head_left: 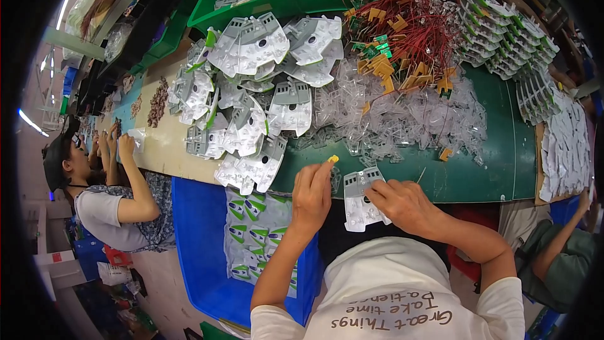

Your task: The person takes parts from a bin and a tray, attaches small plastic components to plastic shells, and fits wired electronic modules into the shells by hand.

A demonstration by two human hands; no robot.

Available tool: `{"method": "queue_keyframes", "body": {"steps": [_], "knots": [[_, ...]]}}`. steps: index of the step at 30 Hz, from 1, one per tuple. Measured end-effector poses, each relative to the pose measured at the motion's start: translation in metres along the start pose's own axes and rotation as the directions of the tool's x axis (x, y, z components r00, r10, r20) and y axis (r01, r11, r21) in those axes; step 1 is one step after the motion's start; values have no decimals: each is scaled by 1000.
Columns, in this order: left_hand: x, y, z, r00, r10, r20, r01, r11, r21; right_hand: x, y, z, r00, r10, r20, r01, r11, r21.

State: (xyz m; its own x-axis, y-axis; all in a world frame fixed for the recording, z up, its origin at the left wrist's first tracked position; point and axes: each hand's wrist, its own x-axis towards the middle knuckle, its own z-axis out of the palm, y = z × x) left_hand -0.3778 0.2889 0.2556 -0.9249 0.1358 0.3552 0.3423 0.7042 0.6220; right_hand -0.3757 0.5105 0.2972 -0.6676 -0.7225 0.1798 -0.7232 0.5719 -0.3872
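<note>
My left hand (pixel 310 195) is closed near the table's front edge, with a small yellow piece (pixel 333 158) at its fingertips. The piece's exact kind is too small to make out. To its right, my right hand (pixel 408 206) grips a white and grey plastic shell (pixel 362 200) by its right side, tilted at the table edge. Similar white shells with grey and green parts (pixel 248 47) are heaped to the left. Just beyond my hands spreads a pile of clear plastic parts (pixel 402 116).
Red wires with orange and green boards (pixel 402 31) lie behind the clear parts. Stacked shells (pixel 503 34) stand far right. A green bin (pixel 270 6) sits at the back. A blue bin (pixel 195 258) holding shells is below the left edge. Other people (pixel 119 204) work on both sides.
</note>
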Motion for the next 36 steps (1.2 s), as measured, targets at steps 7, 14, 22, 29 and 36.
{"method": "queue_keyframes", "body": {"steps": [7,14,22,29,36], "knots": [[-1,-5,-19,949,184,258,-224,965,136,1,3,-4,1000,-10,13,10,1000,-1],[-17,-13,-16,982,175,75,-177,984,16,2,5,-6,999,-11,50,9,999,51],[-26,-1,-21,963,240,122,-265,926,270,1,6,-3,1000,-14,21,13,1000,11],[-23,13,-22,994,92,51,-92,996,4,1,11,-1,998,-65,26,65,997,-28],[-13,29,-9,902,409,136,-417,908,34,1,15,-1,996,-89,-3,89,996,-22]]}}
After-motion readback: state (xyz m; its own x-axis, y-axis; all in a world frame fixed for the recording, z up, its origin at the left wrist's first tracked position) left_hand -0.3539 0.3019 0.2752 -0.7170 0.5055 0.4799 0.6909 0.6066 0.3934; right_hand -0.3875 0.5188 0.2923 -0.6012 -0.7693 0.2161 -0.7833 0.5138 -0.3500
